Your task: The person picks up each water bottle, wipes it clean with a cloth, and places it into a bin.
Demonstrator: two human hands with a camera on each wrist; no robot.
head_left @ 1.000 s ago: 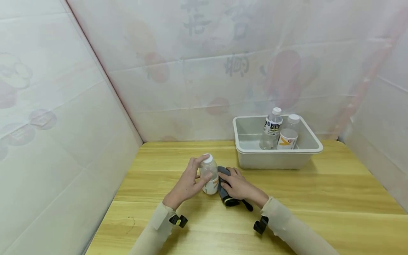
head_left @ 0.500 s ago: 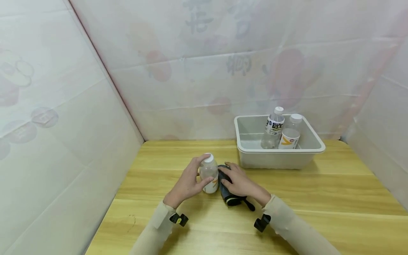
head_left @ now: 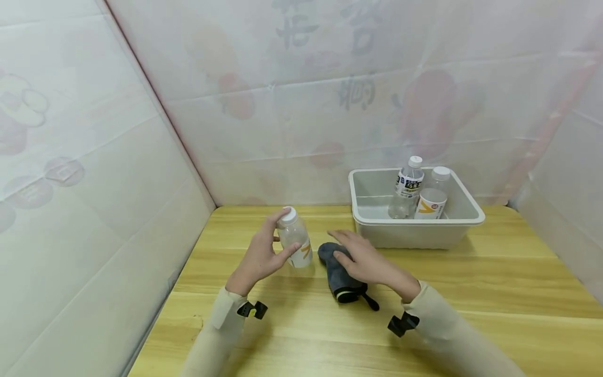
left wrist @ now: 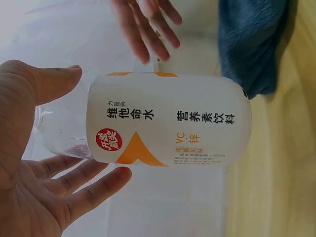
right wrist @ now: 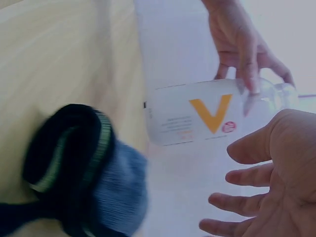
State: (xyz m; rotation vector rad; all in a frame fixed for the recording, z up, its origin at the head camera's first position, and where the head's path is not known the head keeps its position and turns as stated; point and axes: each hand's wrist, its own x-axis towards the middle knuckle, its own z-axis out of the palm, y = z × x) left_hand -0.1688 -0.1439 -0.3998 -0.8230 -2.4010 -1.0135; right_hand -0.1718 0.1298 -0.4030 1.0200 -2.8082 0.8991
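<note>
My left hand (head_left: 256, 255) grips a clear plastic bottle (head_left: 300, 255) with a white cap and a white label. Its thumb lies on the near side, and a finger reaches the cap. The bottle leans slightly and seems raised off the table. In the left wrist view, the orange mark and dark print on the label (left wrist: 168, 118) face the camera. My right hand (head_left: 369, 262) hovers with fingers spread over a rolled grey-blue cloth (head_left: 336, 272) that has black edging and a short black strap. The right wrist view shows the cloth (right wrist: 121, 187) apart from the fingers.
A light grey plastic bin (head_left: 405, 235) stands at the back right of the wooden table (head_left: 292, 330). Inside it are a clear bottle with a dark-printed label (head_left: 408, 186) and an orange-marked bottle (head_left: 431, 201). Pale printed sheets (head_left: 264, 131) wall in the back and sides.
My left hand has carried the bottle up and left, away from the cloth, tilting it. My right hand has risen off the cloth and its fingers have straightened. The cloth lies nearly where it was.
</note>
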